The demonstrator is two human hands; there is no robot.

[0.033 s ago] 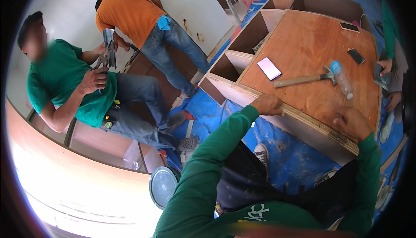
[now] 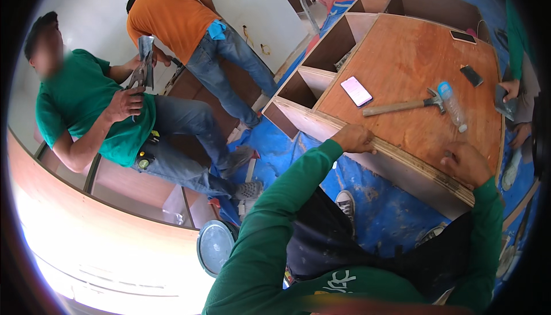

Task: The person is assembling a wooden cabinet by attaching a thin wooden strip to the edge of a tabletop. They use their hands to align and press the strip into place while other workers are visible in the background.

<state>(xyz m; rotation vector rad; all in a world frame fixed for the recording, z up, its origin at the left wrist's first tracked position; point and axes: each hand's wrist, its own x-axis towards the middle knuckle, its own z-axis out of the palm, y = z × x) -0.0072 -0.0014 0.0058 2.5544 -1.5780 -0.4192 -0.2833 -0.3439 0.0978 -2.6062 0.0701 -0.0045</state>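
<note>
Bracing, seemingly: left hand (image 2: 353,139) curled onto surface edge (image 2: 410,161) | right hand (image 2: 469,163): hold unclear | hammer (image 2: 402,107), left hand's 2 o'clock, likely for reach

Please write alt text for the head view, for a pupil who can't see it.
A person's left hand is at the near edge of a wooden board, the right hand near its right corner. A phone, hammer and plastic bottle lie on it; at left, a co-worker in green holds a hand tool and another in orange bends forward.
</note>
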